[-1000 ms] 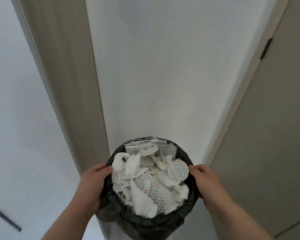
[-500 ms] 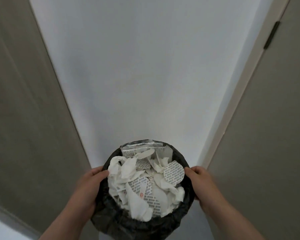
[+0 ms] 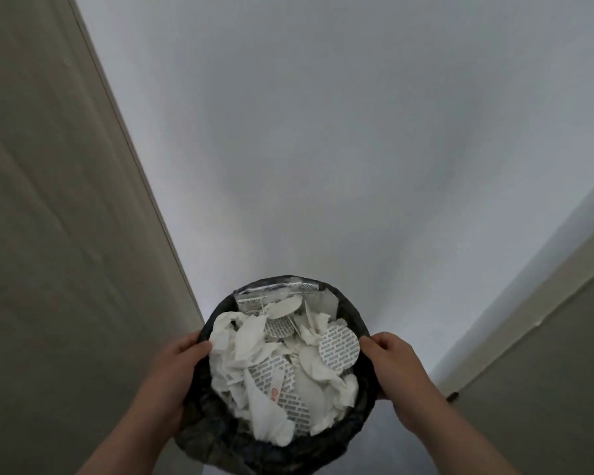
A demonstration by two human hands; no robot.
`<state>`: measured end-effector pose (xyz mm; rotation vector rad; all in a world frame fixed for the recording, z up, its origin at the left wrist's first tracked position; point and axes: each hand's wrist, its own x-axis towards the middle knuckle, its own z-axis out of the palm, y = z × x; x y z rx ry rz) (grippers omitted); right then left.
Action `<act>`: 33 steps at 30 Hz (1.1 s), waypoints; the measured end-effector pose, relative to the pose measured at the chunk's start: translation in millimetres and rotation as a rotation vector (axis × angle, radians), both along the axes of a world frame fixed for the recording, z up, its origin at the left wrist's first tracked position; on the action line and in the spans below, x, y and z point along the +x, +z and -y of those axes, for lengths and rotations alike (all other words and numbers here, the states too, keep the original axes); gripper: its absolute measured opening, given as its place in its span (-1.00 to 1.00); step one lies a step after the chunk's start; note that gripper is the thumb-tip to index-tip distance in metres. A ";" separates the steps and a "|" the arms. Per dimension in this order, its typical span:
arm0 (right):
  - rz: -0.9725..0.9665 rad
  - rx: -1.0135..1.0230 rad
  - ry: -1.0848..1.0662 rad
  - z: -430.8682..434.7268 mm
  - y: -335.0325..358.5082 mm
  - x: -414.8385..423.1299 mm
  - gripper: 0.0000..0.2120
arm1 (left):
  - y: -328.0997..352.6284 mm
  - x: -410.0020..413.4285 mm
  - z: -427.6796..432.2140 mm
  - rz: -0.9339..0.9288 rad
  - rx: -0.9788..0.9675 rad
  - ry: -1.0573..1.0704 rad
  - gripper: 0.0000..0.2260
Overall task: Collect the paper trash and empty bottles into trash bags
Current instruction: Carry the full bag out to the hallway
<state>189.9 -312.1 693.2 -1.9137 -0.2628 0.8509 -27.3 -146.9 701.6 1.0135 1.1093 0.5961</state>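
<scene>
**Full bin (image 3: 356, 316) held two-handed**

Clasped between left hand (image 3: 170, 380) and right hand (image 3: 395, 369), fingers curled together over opposite rim edges, pinning the bag (image 3: 201, 431). Probably gripped so to stay level. Heaped high with paper (image 3: 252, 344); no bottles visible.

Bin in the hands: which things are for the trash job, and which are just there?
For the job: bagged bin, crumpled paper, round printed seals, clear wrapper, left hand and right hand gripping the bin.
Just there: white wall, left door, right door.
</scene>
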 end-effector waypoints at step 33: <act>-0.205 -0.558 0.270 -150.7 -578.6 28.2 -0.86 | -583.7 7.4 -135.8 -0.567 -0.098 -0.194 -0.59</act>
